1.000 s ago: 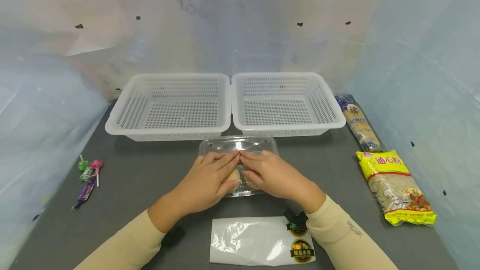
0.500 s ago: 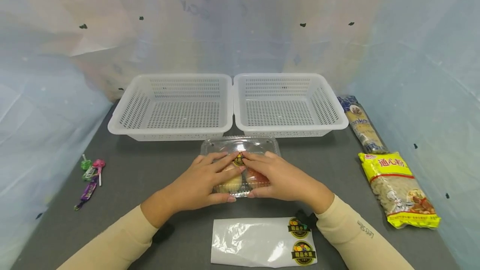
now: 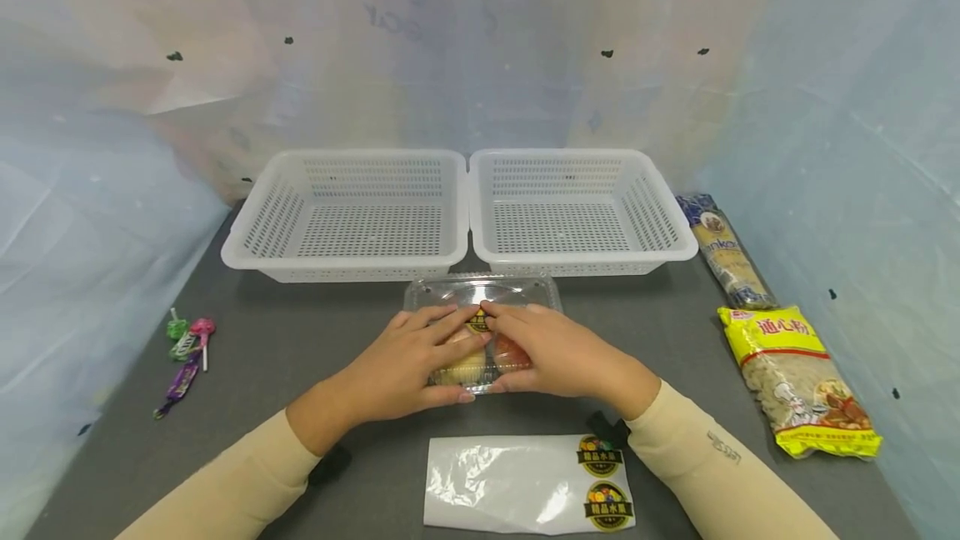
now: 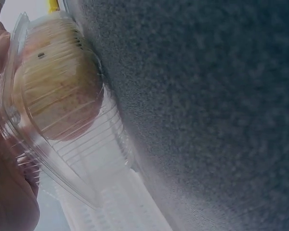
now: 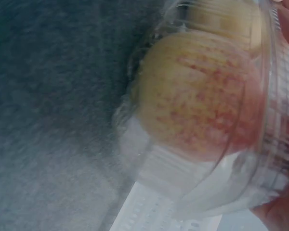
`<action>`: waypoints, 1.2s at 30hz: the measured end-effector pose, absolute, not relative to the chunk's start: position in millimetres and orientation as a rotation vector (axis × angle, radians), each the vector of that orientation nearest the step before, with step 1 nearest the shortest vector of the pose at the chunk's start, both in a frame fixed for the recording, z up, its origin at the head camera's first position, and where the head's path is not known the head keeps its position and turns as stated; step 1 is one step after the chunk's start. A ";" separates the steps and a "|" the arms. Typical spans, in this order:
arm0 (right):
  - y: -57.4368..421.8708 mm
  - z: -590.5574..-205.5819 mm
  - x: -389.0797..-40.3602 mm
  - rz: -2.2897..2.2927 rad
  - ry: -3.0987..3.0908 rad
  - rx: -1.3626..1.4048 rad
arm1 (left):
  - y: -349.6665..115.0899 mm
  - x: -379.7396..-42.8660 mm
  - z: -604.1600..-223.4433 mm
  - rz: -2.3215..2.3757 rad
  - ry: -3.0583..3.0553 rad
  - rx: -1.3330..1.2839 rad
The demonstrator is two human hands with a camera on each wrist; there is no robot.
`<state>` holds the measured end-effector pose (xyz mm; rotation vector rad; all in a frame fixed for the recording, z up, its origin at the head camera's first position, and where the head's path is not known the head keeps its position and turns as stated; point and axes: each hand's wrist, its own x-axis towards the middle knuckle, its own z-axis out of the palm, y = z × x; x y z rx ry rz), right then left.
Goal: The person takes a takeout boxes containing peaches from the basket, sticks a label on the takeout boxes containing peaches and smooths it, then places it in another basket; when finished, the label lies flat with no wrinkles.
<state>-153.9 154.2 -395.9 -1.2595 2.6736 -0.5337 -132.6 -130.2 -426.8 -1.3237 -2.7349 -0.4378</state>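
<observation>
Your left hand [image 3: 397,367] and right hand [image 3: 562,351] rest straight-fingered on the box [image 3: 484,373]; thumbs [image 3: 446,395] slid toward the surface's [image 3: 345,311] near edge. Sticker [image 3: 478,322] seems stuck.

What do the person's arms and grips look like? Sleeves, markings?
Cream long sleeves. Left sleeve: no lettering visible. Right sleeve: small dark lettering. The left grip and right grip are bare hands, no gloves.
</observation>
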 end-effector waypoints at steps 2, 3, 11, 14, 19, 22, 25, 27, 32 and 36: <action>155.9 -396.7 -153.8 -0.542 2.677 -1.255 | -129.3 -132.3 -427.6 -0.425 -2.725 -1.323; 156.8 -397.7 -153.6 -0.553 2.680 -1.252 | -129.0 -132.2 -428.1 -0.419 -2.720 -1.322; 161.3 -407.4 -151.2 -0.644 2.750 -1.317 | -130.8 -132.5 -434.2 -0.498 -2.684 -1.315; 161.5 -409.5 -150.7 -0.664 2.766 -1.357 | -133.4 -132.4 -434.8 -0.531 -2.674 -1.310; 162.7 -411.5 -151.6 -0.688 2.777 -1.397 | -137.6 -131.8 -433.1 -0.539 -2.648 -1.302; 164.2 -412.8 -152.3 -0.716 2.789 -1.419 | -137.8 -131.8 -431.7 -0.526 -2.624 -1.313; 165.4 -414.7 -152.8 -0.758 2.797 -1.451 | -137.5 -131.3 -430.8 -0.499 -2.605 -1.316; 165.9 -416.2 -152.9 -0.787 2.798 -1.472 | -137.4 -130.7 -430.4 -0.478 -2.603 -1.310; 166.2 -419.1 -152.6 -0.816 2.811 -1.508 | -137.5 -130.5 -430.3 -0.442 -2.600 -1.313; 166.4 -420.8 -152.3 -0.833 2.823 -1.508 | -137.7 -132.3 -430.8 -0.443 -2.568 -1.335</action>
